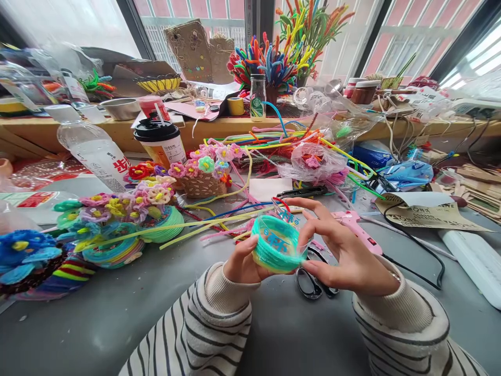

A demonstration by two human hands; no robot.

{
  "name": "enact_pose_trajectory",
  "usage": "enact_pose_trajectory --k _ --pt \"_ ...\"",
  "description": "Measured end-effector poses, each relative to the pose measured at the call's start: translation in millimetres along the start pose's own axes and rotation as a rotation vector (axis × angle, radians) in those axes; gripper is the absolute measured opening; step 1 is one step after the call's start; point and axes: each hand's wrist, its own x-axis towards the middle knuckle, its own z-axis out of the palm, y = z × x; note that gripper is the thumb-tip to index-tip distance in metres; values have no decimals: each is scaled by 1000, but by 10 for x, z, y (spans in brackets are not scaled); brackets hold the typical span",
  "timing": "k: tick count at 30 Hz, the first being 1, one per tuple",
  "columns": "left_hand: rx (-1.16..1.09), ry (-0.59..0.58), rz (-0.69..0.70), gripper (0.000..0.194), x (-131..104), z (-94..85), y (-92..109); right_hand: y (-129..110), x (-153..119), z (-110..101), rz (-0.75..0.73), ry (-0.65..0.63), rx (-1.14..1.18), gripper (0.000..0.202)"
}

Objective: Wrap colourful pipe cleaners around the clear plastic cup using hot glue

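Between my hands is a small clear plastic cup [276, 250] wrapped in rings of green and yellow pipe cleaner, with blue print showing inside. My left hand [242, 261] grips it from the left and below, the thumb on its side. On the right, my right hand [336, 250] pinches the wrapped side near the rim between thumb and fingers. Black-handled scissors [311, 284] lie on the table just behind the cup, partly hidden by it and my right hand. A pink glue gun [358, 232] rests beyond my right hand.
Finished pots of pipe-cleaner flowers [117, 214] and a flower basket [203, 185] stand at left, near a tilted plastic bottle [92, 149] and a coffee cup [160, 143]. Loose pipe cleaners [219, 222] spread behind my hands. A black cord [440, 274] curves at right beside a white power bank-like block [473, 266].
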Motion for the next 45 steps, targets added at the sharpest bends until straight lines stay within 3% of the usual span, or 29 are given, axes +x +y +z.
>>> enact_pose_trajectory --k 10,18,30,39,45 --pt "7 -48 58 54 24 -17 -49 12 -6 3 -6 -29 49 17" --pt "-21 -54 -8 53 15 -29 -41 21 -8 15 -1 -36 96 15" --pt "-17 -163 40 46 34 -21 -25 25 -16 23 19 -46 87 13" --pt "-35 -87 -97 46 71 -118 -27 98 -5 45 42 -11 105 10" --pt "-38 -16 -238 71 215 -255 -110 168 0 117 84 74 171 7"
